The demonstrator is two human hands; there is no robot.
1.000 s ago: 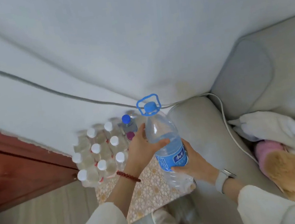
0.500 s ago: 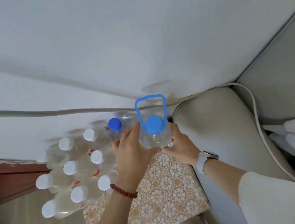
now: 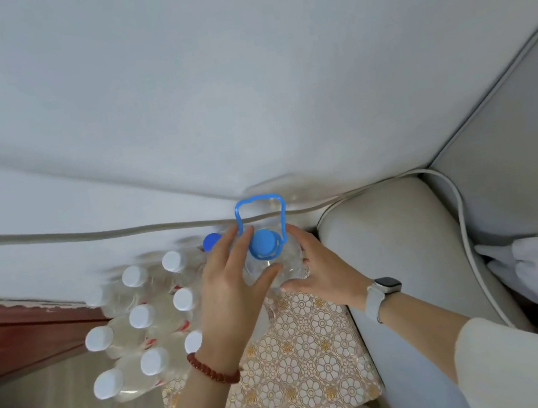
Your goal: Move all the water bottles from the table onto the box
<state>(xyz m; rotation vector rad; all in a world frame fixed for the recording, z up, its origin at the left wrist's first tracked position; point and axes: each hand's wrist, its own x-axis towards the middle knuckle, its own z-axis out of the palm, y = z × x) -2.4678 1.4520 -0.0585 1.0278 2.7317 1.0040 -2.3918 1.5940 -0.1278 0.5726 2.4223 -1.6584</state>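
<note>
**Large bottle lowered onto the box**

Both hands, left hand [image 3: 227, 289] and right hand [image 3: 322, 272], curl around the large bottle [image 3: 271, 265], which a second ago was held higher and now stands beside the small bottles [image 3: 142, 318] on the patterned box [image 3: 304, 365]. Judged: placement nearly complete; release follows.
</note>
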